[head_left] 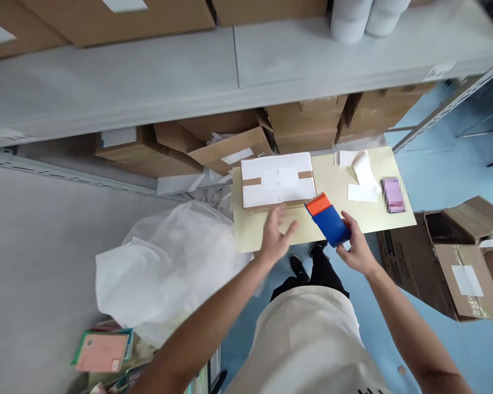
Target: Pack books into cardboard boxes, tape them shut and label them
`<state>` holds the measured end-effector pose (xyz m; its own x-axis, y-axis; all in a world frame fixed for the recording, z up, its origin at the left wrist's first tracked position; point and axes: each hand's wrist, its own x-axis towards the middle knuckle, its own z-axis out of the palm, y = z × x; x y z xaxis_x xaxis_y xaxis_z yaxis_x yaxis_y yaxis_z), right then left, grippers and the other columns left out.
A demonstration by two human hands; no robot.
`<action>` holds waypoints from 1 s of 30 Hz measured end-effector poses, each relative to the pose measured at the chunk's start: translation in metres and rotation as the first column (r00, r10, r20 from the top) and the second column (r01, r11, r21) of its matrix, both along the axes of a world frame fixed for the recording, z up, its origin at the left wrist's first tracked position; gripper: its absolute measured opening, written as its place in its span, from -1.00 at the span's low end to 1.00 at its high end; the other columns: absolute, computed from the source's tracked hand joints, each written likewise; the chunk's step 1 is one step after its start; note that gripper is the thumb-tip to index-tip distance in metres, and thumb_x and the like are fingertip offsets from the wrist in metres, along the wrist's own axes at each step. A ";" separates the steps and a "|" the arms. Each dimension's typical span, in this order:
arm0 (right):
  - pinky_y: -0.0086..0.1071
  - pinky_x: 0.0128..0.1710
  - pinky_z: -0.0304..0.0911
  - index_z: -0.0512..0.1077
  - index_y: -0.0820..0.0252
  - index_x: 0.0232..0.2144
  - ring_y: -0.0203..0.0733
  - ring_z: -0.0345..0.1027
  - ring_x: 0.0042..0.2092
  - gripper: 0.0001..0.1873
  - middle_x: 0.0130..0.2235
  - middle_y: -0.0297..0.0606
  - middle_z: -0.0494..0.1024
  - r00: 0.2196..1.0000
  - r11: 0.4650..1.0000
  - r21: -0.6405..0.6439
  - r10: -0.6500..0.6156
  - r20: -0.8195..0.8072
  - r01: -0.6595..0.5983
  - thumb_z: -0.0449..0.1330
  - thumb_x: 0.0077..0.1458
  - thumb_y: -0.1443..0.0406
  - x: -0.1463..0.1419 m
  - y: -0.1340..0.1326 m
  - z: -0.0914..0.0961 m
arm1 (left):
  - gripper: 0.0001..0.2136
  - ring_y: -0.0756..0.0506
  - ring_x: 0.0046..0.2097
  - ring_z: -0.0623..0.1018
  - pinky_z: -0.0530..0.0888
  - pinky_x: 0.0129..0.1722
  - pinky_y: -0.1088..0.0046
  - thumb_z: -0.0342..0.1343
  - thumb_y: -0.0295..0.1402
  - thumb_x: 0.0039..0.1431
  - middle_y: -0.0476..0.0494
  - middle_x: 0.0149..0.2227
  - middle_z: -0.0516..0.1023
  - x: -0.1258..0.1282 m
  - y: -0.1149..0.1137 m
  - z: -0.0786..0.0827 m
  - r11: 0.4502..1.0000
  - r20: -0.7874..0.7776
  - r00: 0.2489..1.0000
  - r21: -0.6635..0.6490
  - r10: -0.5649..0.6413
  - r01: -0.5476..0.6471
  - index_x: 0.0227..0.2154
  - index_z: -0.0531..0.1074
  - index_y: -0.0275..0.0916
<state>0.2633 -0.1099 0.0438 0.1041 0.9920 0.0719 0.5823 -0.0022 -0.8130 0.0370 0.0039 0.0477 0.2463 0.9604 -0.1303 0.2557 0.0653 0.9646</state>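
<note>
My right hand (356,247) is closed around the lower end of a blue tape dispenser (331,223). Its orange head has a toothed-looking edge and points up and left, close to the box's near right corner. A white carton (278,178) with brown tape on two sides and a pale label on top lies on the cream table (312,232). Just in front of the carton, my left hand (276,235) hovers with its fingers apart, slightly blurred and holding nothing.
White paper slips (362,191) and a purple, pixelated phone-like object (393,195) lie on the table's right. A grey shelf (148,82) with cartons crosses above. A large white plastic bag (168,268) bulges at left; open cardboard boxes (447,257) stand at right.
</note>
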 end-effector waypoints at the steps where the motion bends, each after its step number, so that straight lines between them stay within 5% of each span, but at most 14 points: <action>1: -0.10 -0.08 0.43 -0.02 0.11 0.34 0.02 0.44 0.03 -0.18 0.08 -0.04 0.45 0.999 0.995 0.089 -0.035 0.032 0.033 0.15 0.07 0.38 -0.013 -0.002 0.003 | -0.36 -0.31 0.07 0.53 0.52 -0.01 0.06 0.24 0.14 0.00 -0.38 0.12 0.46 0.002 -0.022 0.007 0.989 0.070 0.998 -0.149 -0.003 0.014 0.04 0.40 -0.18; 4: -0.10 -0.05 0.39 0.16 0.03 0.23 -0.04 0.50 -0.05 -0.40 -0.03 -0.13 0.56 0.977 0.936 0.349 -0.120 0.177 0.052 0.13 0.17 0.42 -0.050 -0.003 0.014 | -0.37 -0.26 0.01 0.57 0.54 -0.12 0.25 0.36 0.08 -0.13 -0.33 0.07 0.51 0.013 -0.060 0.027 0.916 0.299 0.950 -0.399 0.084 0.044 -0.04 0.45 -0.19; 9: -0.10 0.08 0.26 0.28 0.02 0.08 -0.20 0.55 -0.23 -0.60 -0.15 -0.27 0.65 0.918 0.814 0.569 -0.126 0.376 -0.121 0.12 0.24 0.46 -0.081 -0.009 0.029 | -0.46 -0.11 -0.18 0.61 0.52 -0.27 0.43 0.47 -0.05 -0.28 -0.21 -0.06 0.59 0.024 -0.066 0.053 0.839 0.460 0.831 -0.544 0.314 -0.016 -0.24 0.50 -0.22; 12: -0.10 0.10 0.27 0.29 0.05 0.07 -0.15 0.52 -0.07 -0.61 -0.05 -0.17 0.61 0.905 0.752 0.624 -0.089 0.416 -0.213 0.17 0.23 0.42 -0.075 -0.014 0.038 | -0.49 -0.07 -0.27 0.60 0.53 -0.28 0.42 0.50 -0.15 -0.36 -0.17 -0.16 0.62 0.020 -0.059 0.059 0.844 0.492 0.794 -0.535 0.359 -0.050 -0.30 0.52 -0.26; 14: 0.03 0.14 0.26 0.29 0.08 0.11 0.03 0.40 0.14 -0.52 0.12 -0.01 0.47 0.914 0.752 0.640 -0.131 0.384 -0.161 0.27 0.16 0.27 -0.064 -0.013 0.045 | -0.49 -0.07 -0.29 0.60 0.54 -0.30 0.42 0.50 -0.17 -0.36 -0.17 -0.19 0.63 0.017 -0.049 0.062 0.861 0.500 0.791 -0.504 0.353 -0.066 -0.29 0.54 -0.26; 17: 0.21 0.18 0.21 0.18 0.09 0.24 0.29 0.03 0.36 -0.20 0.36 0.12 0.11 0.956 0.846 0.534 -0.142 0.257 -0.017 0.35 0.03 0.04 -0.042 -0.001 0.056 | -0.48 -0.11 -0.27 0.62 0.54 -0.33 0.42 0.49 -0.14 -0.33 -0.21 -0.18 0.64 0.017 -0.025 0.068 0.900 0.508 0.814 -0.434 0.281 -0.040 -0.26 0.54 -0.26; 19: 0.18 0.19 0.24 0.09 0.02 0.31 0.24 -0.03 0.39 -0.18 0.38 0.07 0.07 0.988 0.910 0.415 -0.051 0.146 -0.015 0.29 0.09 0.03 -0.027 0.017 0.060 | -0.42 -0.15 -0.26 0.64 0.56 -0.33 0.39 0.49 -0.13 -0.31 -0.24 -0.16 0.65 0.020 -0.003 0.076 0.920 0.511 0.828 -0.391 0.231 -0.015 -0.18 0.51 -0.26; 23: 0.08 0.13 0.35 0.19 -0.04 0.24 0.12 0.14 0.33 -0.35 0.29 0.00 0.26 0.996 0.933 0.355 -0.025 -0.080 0.052 0.24 0.16 0.04 -0.005 0.076 0.063 | -0.33 -0.18 -0.15 0.64 0.57 -0.19 0.29 0.46 -0.11 -0.22 -0.28 -0.09 0.63 0.043 0.047 0.094 0.961 0.508 0.840 -0.272 0.190 -0.053 -0.03 0.36 -0.20; 26: 0.08 0.12 0.36 0.23 0.03 0.19 0.11 0.27 0.24 -0.28 0.23 0.02 0.35 0.975 0.919 0.369 -0.059 -0.214 0.136 0.32 0.05 0.00 0.011 0.138 0.073 | -0.43 -0.20 0.05 0.56 0.48 0.02 0.26 0.39 -0.10 -0.08 -0.28 0.02 0.57 0.070 0.094 0.108 0.999 0.513 0.858 -0.032 0.036 -0.024 -0.03 0.37 -0.20; 30: 0.05 0.11 0.36 0.22 0.09 0.17 0.05 0.41 0.11 -0.23 0.15 0.02 0.42 0.958 0.912 0.377 -0.057 -0.282 0.165 0.35 -0.01 -0.02 0.038 0.230 0.095 | -0.44 -0.23 0.21 0.41 0.34 0.20 0.23 0.32 -0.21 0.03 -0.27 0.14 0.45 0.109 0.170 0.126 0.966 0.305 0.952 0.253 -0.026 -0.054 0.10 0.35 -0.19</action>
